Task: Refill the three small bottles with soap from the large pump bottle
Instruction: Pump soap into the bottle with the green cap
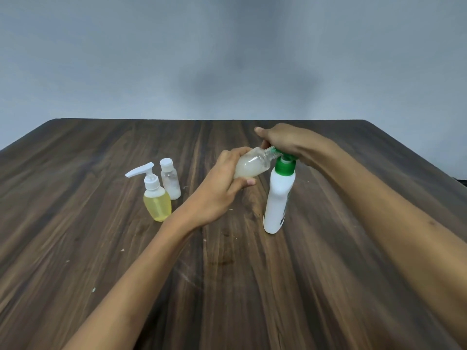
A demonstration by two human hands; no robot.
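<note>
Step in hand: we are filling a small clear plastic bottle (pixel 249 164), uncapped, tilted nearly on its side with its threaded mouth held up against the green pump spout.
Left hand: our left hand (pixel 222 184) is wrapped round the body of the clear bottle, fingers over the top and thumb underneath, lifting it off the table.
Right hand: our right hand (pixel 283 141) sits on top of the green pump head, fingers curled down over it; we judge it is pressing, though the frame cannot show the stroke.
Source: the tall white plastic pump bottle with the green collar (pixel 277 195) stands upright on the dark wood-grain table (pixel 328 286), to our right of centre.
Fill so far: the held bottle shows cloudy whitish soap lying along its lower side, roughly half its body, so we judge this one partly done.
Other bottles: a small yellow-filled clear bottle with a white pump (pixel 154 195) and a small clear flip-cap bottle (pixel 170 179) stand touching or just beside each other to our left; the flip-cap one has only a little white at its bottom.
Still to do: finishing and capping this bottle, whose cap we cannot see, then probably the flip-cap bottle; the yellow one looks full.
</note>
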